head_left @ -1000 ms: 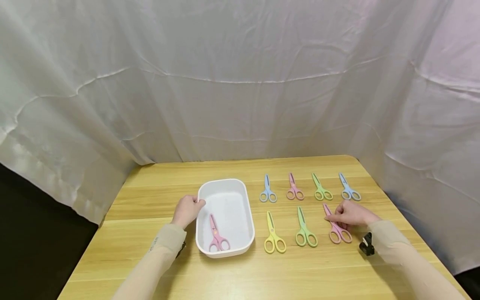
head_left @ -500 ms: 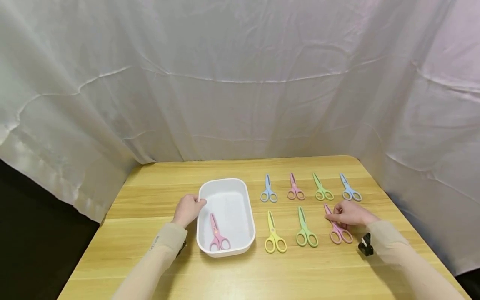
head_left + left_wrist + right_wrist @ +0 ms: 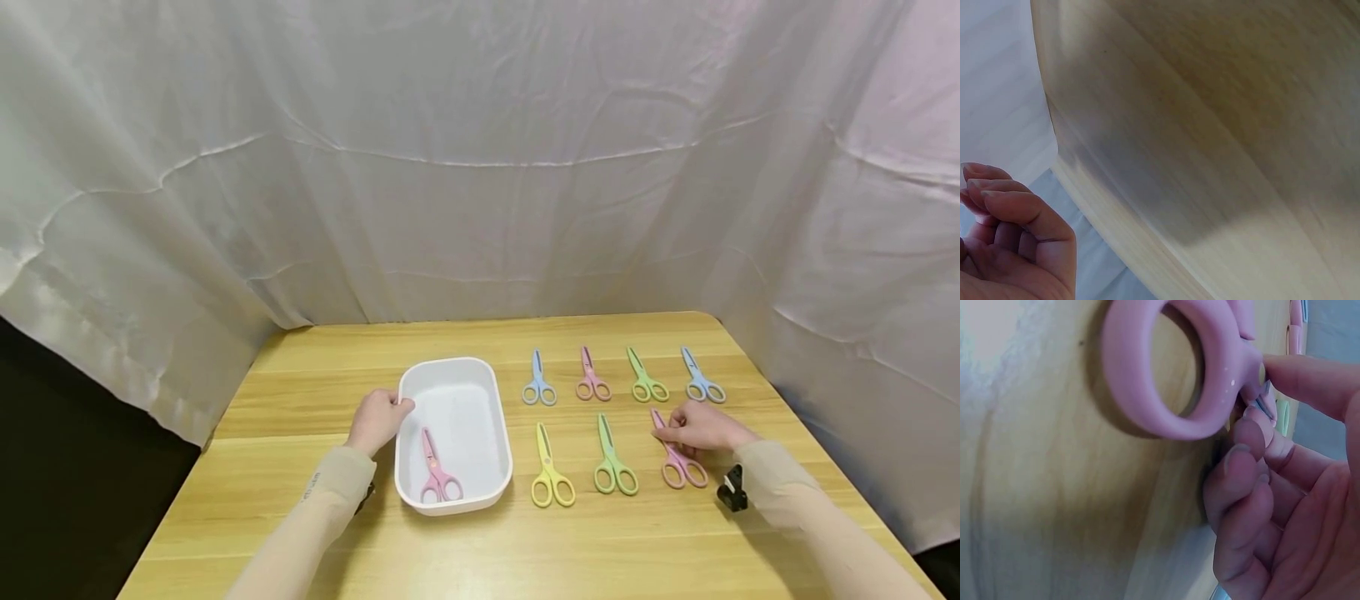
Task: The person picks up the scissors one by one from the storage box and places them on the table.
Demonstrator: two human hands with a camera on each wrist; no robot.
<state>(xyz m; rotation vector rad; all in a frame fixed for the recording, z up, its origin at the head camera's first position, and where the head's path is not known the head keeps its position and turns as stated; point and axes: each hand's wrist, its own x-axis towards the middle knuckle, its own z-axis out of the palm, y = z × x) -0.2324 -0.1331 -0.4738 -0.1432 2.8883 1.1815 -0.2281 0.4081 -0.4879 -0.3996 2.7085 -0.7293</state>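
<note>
My left hand (image 3: 375, 419) holds the left rim of a white plastic tray (image 3: 472, 425), thumb over the edge. Inside that tray lies one pair of pink scissors (image 3: 431, 461). At the right, my right hand (image 3: 705, 427) pinches a second pair of pink scissors (image 3: 677, 458) near the pivot, between thumb and fingertips. Its handle loops point toward the person; in the right wrist view one pink loop (image 3: 1125, 375) shows large, close over the wood. In the left wrist view the curled fingers (image 3: 1029, 212) show beside the tray's pale wall.
Yellow scissors (image 3: 547, 456) and green scissors (image 3: 609, 457) lie between tray and right hand. Behind them sit blue scissors (image 3: 536, 381), pink scissors (image 3: 590, 375), green scissors (image 3: 642, 381) and more blue scissors (image 3: 696, 380). A grey curtain (image 3: 480, 208) hangs around the wooden table (image 3: 480, 558).
</note>
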